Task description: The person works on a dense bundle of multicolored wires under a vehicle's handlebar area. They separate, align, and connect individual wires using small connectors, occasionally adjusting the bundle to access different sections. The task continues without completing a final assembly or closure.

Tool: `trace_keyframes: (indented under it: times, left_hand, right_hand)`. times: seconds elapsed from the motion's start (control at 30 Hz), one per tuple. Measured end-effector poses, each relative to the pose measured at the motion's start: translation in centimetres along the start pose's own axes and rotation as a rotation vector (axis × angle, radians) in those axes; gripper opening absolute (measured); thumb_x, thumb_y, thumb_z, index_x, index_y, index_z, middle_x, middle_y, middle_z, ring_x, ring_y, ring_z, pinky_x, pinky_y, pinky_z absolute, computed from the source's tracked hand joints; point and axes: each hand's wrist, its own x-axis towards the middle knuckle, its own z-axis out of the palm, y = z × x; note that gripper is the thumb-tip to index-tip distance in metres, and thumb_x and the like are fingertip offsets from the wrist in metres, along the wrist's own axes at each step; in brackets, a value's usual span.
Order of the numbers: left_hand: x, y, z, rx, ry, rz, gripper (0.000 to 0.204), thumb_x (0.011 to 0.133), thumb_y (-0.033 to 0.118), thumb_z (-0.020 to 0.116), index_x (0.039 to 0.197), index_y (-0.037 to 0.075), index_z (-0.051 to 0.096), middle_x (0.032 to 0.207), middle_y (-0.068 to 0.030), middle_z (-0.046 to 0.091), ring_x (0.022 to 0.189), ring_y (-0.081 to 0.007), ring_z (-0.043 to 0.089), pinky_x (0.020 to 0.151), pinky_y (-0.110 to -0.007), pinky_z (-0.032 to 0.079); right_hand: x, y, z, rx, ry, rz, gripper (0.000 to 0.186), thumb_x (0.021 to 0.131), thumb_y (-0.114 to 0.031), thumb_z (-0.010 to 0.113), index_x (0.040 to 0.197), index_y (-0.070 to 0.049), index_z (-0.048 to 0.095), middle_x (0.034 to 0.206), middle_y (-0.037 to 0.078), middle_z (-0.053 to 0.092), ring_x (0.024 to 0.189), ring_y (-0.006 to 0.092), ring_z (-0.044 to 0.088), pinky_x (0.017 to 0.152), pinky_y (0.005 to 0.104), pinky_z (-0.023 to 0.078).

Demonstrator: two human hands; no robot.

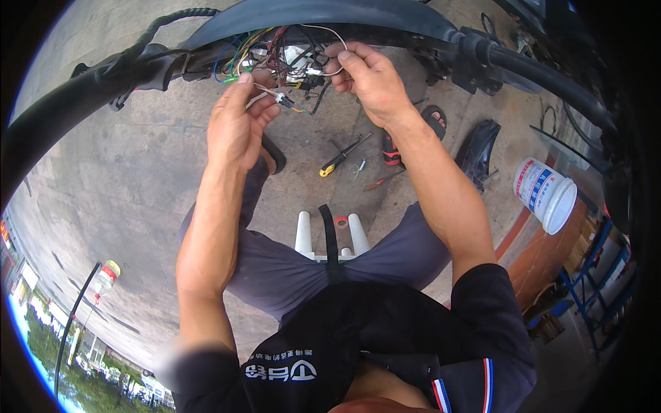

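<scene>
My left hand is closed, thumb against fingers, on thin wires. A small white-and-black connector with coloured leads hangs beside its fingertips, and a green-sleeved wire end shows at the thumb. Between finger and thumb, my right hand pinches a thin white wire that loops up over the fingers. Just left of these fingers is a white plug. Both hands are at a tangled wiring harness of many colours, which spills from under a dark curved vehicle cover.
Black handlebar-like tubes reach out on both sides. On the paving lie a yellow-and-black screwdriver, a red-and-black tool and a black curved part. A white bucket lies at right. White stool legs show between my knees.
</scene>
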Motion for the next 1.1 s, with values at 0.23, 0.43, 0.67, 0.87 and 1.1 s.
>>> trace_keyframes:
  times: [0.23,0.43,0.67,0.87,1.1]
  left_hand:
    - [-0.4,0.0,0.6,0.065,0.061,0.026,0.025,0.090,0.024,0.056,0.099,0.001,0.062,0.097,-0.0077,0.062,0.074,-0.0124,0.057,0.066,-0.025,0.049]
    - [-0.6,0.1,1.0,0.089,-0.051,0.045,0.026,0.090,0.021,0.055,0.103,-0.001,0.061,0.094,-0.0069,0.063,0.074,-0.0109,0.058,0.066,-0.024,0.049]
    - [-0.5,0.2,0.8,0.074,-0.114,0.035,0.023,0.089,0.010,0.050,0.107,-0.001,0.058,0.089,-0.0053,0.062,0.075,-0.0103,0.058,0.065,-0.023,0.049]
    - [-0.3,-1.8,1.1,0.106,0.029,0.227,0.023,0.083,-0.001,0.050,0.106,0.001,0.043,0.085,-0.0044,0.056,0.072,-0.0112,0.055,0.062,-0.025,0.047]
    - [-0.4,-2.9,1.4,-0.117,0.059,0.067,0.023,0.082,0.000,0.052,0.102,0.004,0.042,0.086,-0.0082,0.056,0.073,-0.0161,0.055,0.065,-0.030,0.046]
  right_hand:
    - [0.1,0.1,0.0,-0.015,-0.019,0.010,0.023,0.093,-0.017,0.049,0.108,-0.002,0.058,0.085,0.002,0.061,0.070,0.0074,0.053,0.065,0.0224,0.045]
    - [-0.1,0.3,0.2,-0.034,-0.022,0.019,0.023,0.093,-0.017,0.049,0.108,-0.002,0.057,0.084,0.002,0.061,0.070,0.0073,0.052,0.066,0.0223,0.045]
    - [-0.2,0.4,0.4,-0.038,-0.047,0.016,0.022,0.092,-0.018,0.050,0.107,-0.004,0.058,0.084,0.001,0.060,0.071,0.0069,0.052,0.065,0.0217,0.045]
    - [-0.1,0.5,0.5,-0.034,-0.048,0.034,0.021,0.092,-0.018,0.050,0.106,-0.004,0.058,0.083,0.000,0.060,0.070,0.0068,0.052,0.065,0.0217,0.044]
    - [-0.3,0.7,0.9,-0.066,-0.031,0.054,0.020,0.092,-0.017,0.050,0.104,-0.004,0.060,0.082,0.000,0.059,0.070,0.0063,0.051,0.065,0.0214,0.044]
